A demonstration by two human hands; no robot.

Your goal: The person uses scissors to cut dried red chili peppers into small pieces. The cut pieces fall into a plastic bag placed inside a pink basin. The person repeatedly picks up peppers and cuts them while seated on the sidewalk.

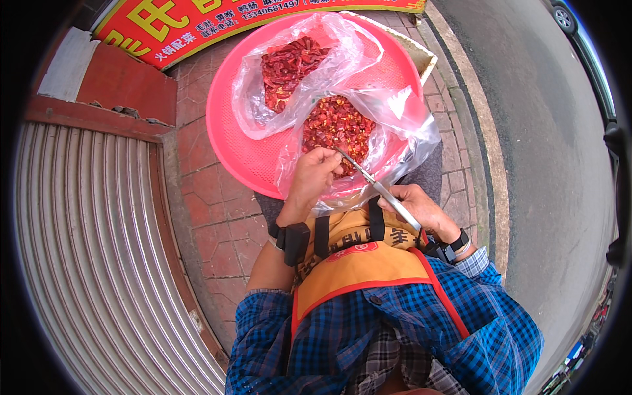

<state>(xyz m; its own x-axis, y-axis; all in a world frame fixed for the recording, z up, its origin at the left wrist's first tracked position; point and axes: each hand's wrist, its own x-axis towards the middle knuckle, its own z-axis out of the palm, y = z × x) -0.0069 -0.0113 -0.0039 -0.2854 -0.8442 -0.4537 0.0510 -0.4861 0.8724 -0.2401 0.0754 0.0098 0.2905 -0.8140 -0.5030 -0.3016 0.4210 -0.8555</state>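
Note:
My right hand (419,207) grips the handles of a pair of metal scissors (368,177), whose blades point up and left. At the blade tips, my left hand (313,173) has its thumb and fingers pinched together; what they may hold is hidden. Both hands are over the near edge of a clear plastic bag (412,131) holding small cut pieces of dried red chili (338,123). Farther away, a second clear plastic bag (249,101) contains longer dried red chilies (294,64). Both open bags lie in a round pink perforated plastic tray (232,158).
The tray's near edge is above my lap, and a white box (422,57) shows behind it. A red sign bearing writing (207,29) stands beyond. A metal roller shutter (98,247) is at left, with paving (227,237) beside it; a road (543,148) with vehicles runs at right.

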